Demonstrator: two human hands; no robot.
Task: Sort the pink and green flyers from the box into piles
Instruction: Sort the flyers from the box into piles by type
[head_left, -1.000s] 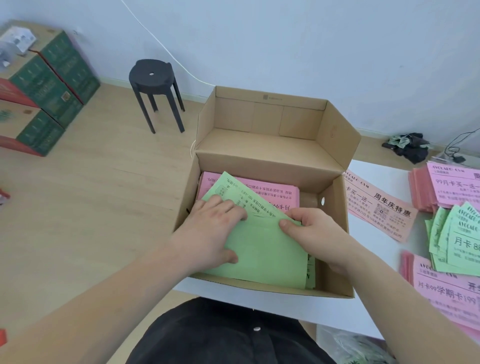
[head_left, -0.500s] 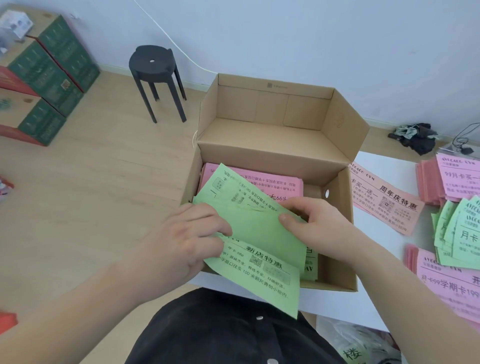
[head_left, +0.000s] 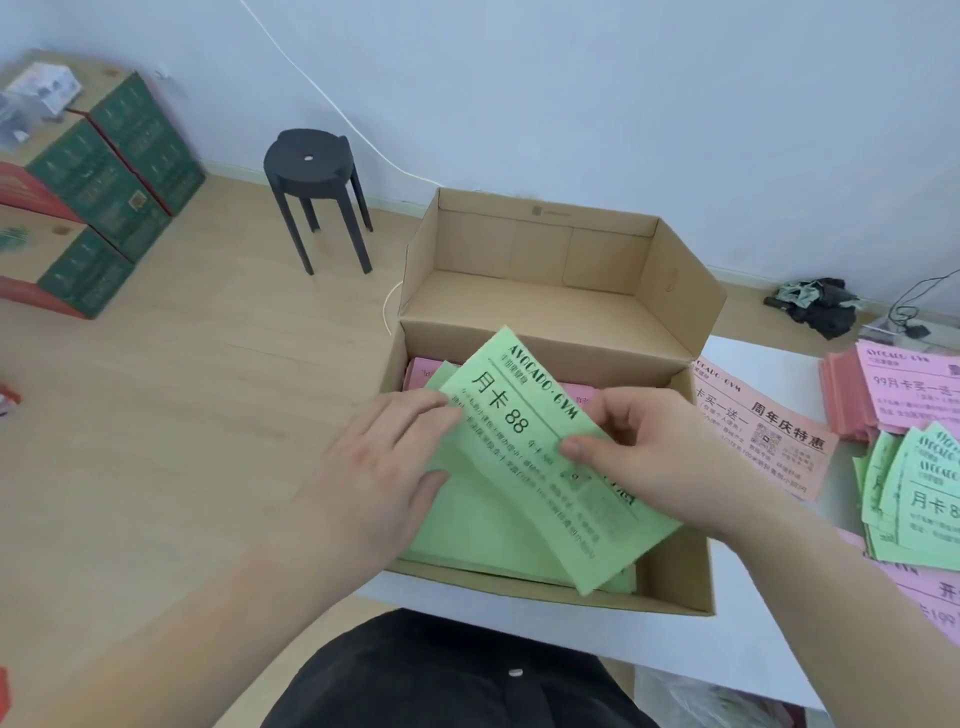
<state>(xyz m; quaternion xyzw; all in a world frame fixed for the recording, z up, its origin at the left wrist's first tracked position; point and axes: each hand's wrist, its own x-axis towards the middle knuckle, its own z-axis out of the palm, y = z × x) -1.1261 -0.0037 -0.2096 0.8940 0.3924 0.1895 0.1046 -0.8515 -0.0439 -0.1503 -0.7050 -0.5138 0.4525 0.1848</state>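
An open cardboard box (head_left: 675, 571) sits on the white table's left end. Over it I hold a few green flyers (head_left: 519, 441), the top one printed face up. My left hand (head_left: 379, 467) grips their left side, and my right hand (head_left: 649, 447) pinches the top flyer's right part with thumb on top. More green sheets (head_left: 467, 540) lie in the box, with pink flyers (head_left: 421, 371) at its far end. On the table to the right lie a pink flyer (head_left: 769, 431), a pink pile (head_left: 904, 395), a green pile (head_left: 919, 493) and another pink pile (head_left: 930, 597).
A black stool (head_left: 311, 171) stands on the wooden floor beyond the box. Green and red cartons (head_left: 93, 197) are stacked at the far left. Dark cloth (head_left: 821, 301) and cables lie by the wall at right. A white cord runs down the wall.
Both hands have lifted green flyers out of the box and turned them, so a printed front now faces up. The view shifted slightly.
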